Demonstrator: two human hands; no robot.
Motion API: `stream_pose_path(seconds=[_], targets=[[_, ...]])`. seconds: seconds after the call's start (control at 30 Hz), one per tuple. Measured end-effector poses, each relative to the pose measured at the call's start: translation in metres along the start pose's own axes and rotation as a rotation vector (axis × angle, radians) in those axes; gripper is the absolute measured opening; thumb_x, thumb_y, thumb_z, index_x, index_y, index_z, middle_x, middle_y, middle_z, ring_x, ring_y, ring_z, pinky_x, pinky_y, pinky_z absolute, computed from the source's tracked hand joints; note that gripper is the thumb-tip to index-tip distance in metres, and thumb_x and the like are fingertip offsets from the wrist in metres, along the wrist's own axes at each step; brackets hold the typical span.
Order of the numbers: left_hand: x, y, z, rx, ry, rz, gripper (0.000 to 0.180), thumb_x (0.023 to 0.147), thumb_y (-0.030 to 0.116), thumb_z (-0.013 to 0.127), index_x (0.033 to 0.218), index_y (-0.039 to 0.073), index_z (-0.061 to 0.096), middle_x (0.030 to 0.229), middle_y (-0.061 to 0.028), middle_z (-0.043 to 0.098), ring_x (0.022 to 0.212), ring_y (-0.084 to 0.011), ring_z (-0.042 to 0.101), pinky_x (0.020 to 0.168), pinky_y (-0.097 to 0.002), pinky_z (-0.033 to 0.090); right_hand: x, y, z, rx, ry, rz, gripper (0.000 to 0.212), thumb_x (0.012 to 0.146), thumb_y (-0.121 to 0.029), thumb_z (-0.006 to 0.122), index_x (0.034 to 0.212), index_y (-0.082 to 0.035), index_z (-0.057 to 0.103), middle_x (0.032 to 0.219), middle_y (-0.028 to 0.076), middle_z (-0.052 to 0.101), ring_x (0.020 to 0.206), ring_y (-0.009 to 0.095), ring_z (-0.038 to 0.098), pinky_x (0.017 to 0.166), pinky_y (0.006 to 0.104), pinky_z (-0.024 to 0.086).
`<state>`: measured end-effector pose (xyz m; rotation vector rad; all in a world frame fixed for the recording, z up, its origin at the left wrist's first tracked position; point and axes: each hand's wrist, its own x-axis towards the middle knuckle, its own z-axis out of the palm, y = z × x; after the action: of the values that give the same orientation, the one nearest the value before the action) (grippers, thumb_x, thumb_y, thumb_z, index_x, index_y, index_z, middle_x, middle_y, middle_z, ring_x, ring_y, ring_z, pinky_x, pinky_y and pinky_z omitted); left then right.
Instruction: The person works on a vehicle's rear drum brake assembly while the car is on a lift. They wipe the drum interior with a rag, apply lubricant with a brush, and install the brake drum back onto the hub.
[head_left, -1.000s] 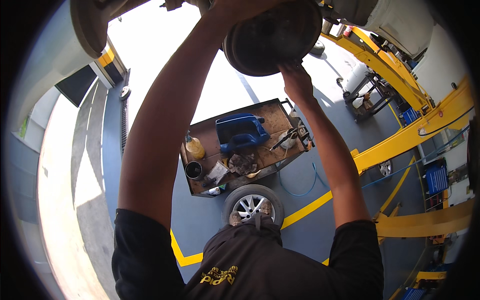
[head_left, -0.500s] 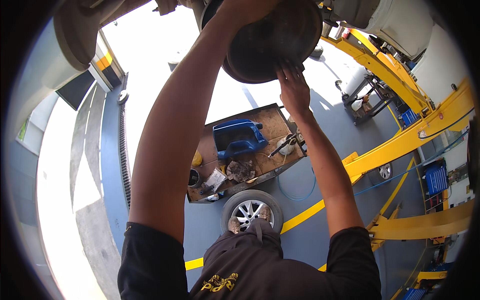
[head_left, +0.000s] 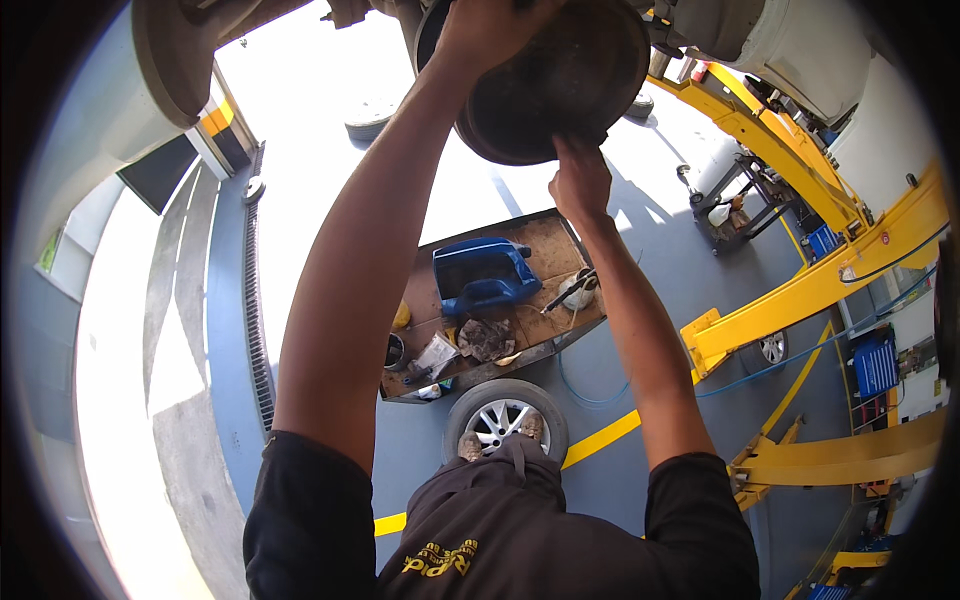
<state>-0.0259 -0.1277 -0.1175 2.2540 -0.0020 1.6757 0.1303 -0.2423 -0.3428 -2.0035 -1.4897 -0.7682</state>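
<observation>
A dark, round brake drum (head_left: 555,85) hangs at the top of the view, its broad face turned toward me. My left hand (head_left: 495,35) is closed on its upper left part, though the frame's top edge cuts off some fingers. Below, my right hand (head_left: 582,185) meets the drum's lower rim, with curled fingers and one or two reaching up onto the metal. Exactly how those fingertips grip is hard to see against the dark surface.
Beneath my arms stands a brown-topped cart (head_left: 550,235) bearing a cut-open blue jug (head_left: 485,290), a dirty rag (head_left: 486,340) and a container. A wheel (head_left: 500,425) lies by my feet. Yellow lift arms (head_left: 790,300) reach in from the right; a dark trolley (head_left: 735,215) stands beyond.
My right hand has gone from fingers spread flat on the drum's face to curled fingers at its lower rim. My left hand stays on the drum; the view has shifted slightly.
</observation>
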Motion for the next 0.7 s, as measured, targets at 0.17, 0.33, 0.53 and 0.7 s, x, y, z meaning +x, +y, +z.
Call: stream_pose_path(seconds=[0.17,0.33,0.53,0.7], targets=[[0.0,-0.011,-0.008,0.131,-0.048,-0.086,0.04,0.103,0.036,0.064,0.127,0.005,0.073,0.118,-0.0208,0.075,0.112,-0.0407,0.071,0.099,-0.0469,0.056,0.0,-0.132,-0.019,0.5,-0.051,0.276,0.06,0.08,0.005,0.068,0.137,-0.005,0.054,0.139,0.026,0.061,0.12,0.046,0.065,0.106,0.0512,0.053],[-0.004,-0.011,-0.001,0.016,0.032,-0.051,0.04,0.103,0.036,0.065,0.125,0.005,0.074,0.116,-0.0217,0.075,0.11,-0.0407,0.072,0.096,-0.0474,0.057,0.003,0.022,-0.005,-0.217,0.159,-0.247,0.062,0.079,0.007,0.066,0.139,-0.005,0.06,0.137,0.018,0.065,0.126,0.036,0.063,0.105,0.0438,0.055],[-0.018,-0.01,-0.009,0.097,0.057,-0.061,0.041,0.102,0.038,0.065,0.126,0.006,0.074,0.114,-0.023,0.075,0.107,-0.0414,0.073,0.093,-0.0482,0.057,0.009,-0.129,-0.02,0.454,-0.177,0.295,0.063,0.081,-0.002,0.07,0.142,-0.006,0.056,0.135,0.026,0.064,0.122,0.044,0.065,0.11,0.0503,0.05],[-0.01,0.003,-0.004,0.056,0.027,-0.13,0.044,0.101,0.041,0.066,0.128,0.007,0.074,0.117,-0.0228,0.075,0.112,-0.0406,0.071,0.098,-0.0472,0.055,0.004,0.042,0.001,-0.112,0.106,-0.356,0.061,0.08,0.001,0.067,0.14,-0.001,0.057,0.136,0.025,0.064,0.127,0.044,0.062,0.11,0.0478,0.05]])
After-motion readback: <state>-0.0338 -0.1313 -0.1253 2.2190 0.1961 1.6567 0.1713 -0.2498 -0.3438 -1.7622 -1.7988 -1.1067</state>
